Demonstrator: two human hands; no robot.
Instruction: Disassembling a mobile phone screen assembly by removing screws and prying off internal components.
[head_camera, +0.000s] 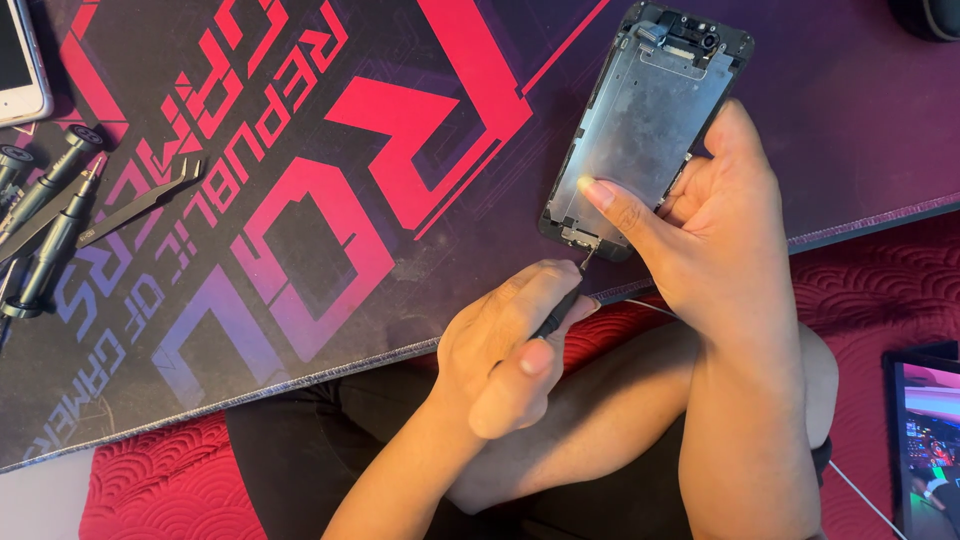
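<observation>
My right hand (715, 235) holds a phone screen assembly (645, 110) tilted above the mat, metal back plate facing me, thumb pressed on the plate and fingers behind its right edge. In my left hand (505, 350) is a small dark screwdriver (562, 305), gripped between thumb and fingers. Its thin tip touches the lower end of the assembly, near the bottom bracket (583, 240).
A large dark desk mat (300, 200) with red and purple graphics lies under the work. Several dark screwdrivers (45, 235) and black tweezers (145, 200) lie at the left. A white phone (18, 65) sits top left, a lit tablet (925, 440) bottom right, red cloth below.
</observation>
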